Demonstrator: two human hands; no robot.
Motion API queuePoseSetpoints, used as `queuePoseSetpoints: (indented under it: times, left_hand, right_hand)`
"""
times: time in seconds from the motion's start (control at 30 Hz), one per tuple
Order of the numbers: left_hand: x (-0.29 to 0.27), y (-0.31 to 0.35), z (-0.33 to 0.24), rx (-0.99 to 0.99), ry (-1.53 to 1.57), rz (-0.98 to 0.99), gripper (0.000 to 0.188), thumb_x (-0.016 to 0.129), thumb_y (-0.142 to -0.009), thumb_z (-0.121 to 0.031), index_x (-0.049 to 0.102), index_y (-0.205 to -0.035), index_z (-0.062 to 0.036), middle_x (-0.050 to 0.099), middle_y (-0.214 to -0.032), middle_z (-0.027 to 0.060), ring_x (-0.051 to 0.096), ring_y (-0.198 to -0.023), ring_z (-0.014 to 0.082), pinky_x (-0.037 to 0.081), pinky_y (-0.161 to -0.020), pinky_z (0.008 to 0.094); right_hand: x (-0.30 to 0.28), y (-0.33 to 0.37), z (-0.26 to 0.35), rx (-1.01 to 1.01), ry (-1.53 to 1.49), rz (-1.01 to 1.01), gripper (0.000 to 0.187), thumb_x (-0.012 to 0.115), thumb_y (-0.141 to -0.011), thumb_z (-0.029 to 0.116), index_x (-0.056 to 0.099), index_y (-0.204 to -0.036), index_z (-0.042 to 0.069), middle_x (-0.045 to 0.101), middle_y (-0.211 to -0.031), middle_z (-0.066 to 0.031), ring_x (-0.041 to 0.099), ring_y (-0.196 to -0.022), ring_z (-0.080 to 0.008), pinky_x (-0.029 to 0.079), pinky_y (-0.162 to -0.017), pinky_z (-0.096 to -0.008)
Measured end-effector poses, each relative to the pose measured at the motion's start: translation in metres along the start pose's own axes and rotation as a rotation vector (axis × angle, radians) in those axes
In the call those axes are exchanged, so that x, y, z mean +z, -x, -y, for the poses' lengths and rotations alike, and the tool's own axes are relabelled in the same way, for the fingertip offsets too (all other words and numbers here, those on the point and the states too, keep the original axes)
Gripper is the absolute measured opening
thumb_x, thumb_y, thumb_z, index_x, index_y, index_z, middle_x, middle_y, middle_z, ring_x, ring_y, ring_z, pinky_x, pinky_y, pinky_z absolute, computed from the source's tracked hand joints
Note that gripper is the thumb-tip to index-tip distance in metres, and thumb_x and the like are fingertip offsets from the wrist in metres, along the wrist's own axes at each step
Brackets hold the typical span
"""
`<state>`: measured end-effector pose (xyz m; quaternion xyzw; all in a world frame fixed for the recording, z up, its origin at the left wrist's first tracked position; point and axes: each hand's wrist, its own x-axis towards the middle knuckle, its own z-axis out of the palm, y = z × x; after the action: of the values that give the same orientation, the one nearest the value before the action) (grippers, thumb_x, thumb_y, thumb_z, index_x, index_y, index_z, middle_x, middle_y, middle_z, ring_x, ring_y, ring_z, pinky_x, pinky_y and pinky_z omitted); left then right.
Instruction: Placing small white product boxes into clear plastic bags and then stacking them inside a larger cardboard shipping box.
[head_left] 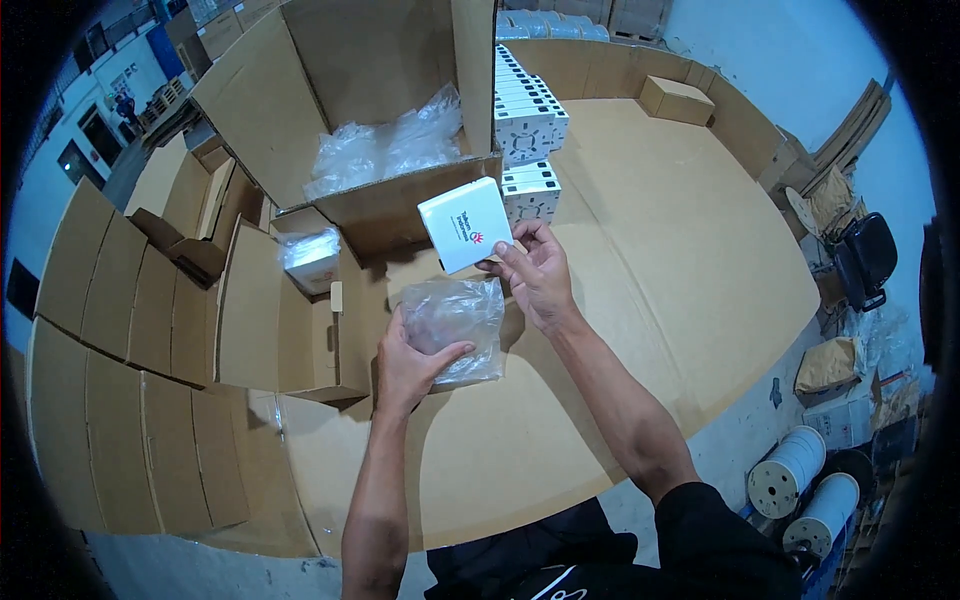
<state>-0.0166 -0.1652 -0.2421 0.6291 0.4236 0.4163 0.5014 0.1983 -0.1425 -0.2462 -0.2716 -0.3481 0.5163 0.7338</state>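
Observation:
A flat white square box (465, 222) with small print is pinched at its lower right corner by my right hand (533, 274), thumb on its face. Below and left of it, my left hand (412, 362) is closed on the left side of a clear plastic bag (455, 330), its thumb lying across the front. The box is held just above the bag's upper edge, apart from it. Left of my left hand stands an open cardboard carton (270, 325), with a plastic-wrapped white box (311, 258) inside.
A big open carton (400, 205) holding clear plastic bags (388, 150) stands ahead. Behind it are stacked white boxes (525, 130). Flat brown cartons (120, 430) line the left side. A small brown box (676, 101) sits at the cardboard-covered table's (690, 260) far right. Cable spools (787, 470) stand on the floor.

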Motion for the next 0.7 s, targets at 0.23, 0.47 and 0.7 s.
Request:
queuePoseSetpoints:
  times: [0.23,0.47,0.7]
  left_hand:
    - [0.0,0.0,0.005,-0.01,0.032,-0.027,0.071,0.095,-0.067,-0.016,0.058,-0.126,-0.002,0.069,-0.118,0.012,0.067,-0.107,0.0204,0.053,-0.096,0.0359]
    - [-0.003,-0.004,0.012,-0.01,-0.029,-0.087,0.069,0.096,-0.067,-0.017,0.058,-0.122,-0.001,0.071,-0.114,0.0126,0.068,-0.105,0.0207,0.054,-0.095,0.0361]
    - [-0.006,-0.004,0.013,0.037,-0.118,-0.121,0.069,0.097,-0.066,-0.023,0.058,-0.119,-0.0003,0.072,-0.109,0.0139,0.07,-0.101,0.0216,0.055,-0.092,0.0364]
  right_hand:
    - [-0.002,0.001,-0.003,0.038,-0.061,0.059,0.027,0.068,-0.093,-0.004,0.048,-0.109,0.006,0.054,-0.119,-0.0092,0.063,-0.111,-0.022,0.062,-0.092,-0.0431]
    - [-0.009,0.0,-0.006,0.047,-0.041,0.095,0.027,0.072,-0.09,-0.004,0.053,-0.108,0.006,0.058,-0.114,-0.007,0.063,-0.106,-0.0168,0.06,-0.093,-0.0368]
    - [-0.014,-0.003,0.001,0.056,0.124,0.105,0.022,0.072,-0.091,0.0,0.056,-0.104,0.006,0.061,-0.108,-0.005,0.061,-0.104,-0.0124,0.055,-0.094,-0.0298]
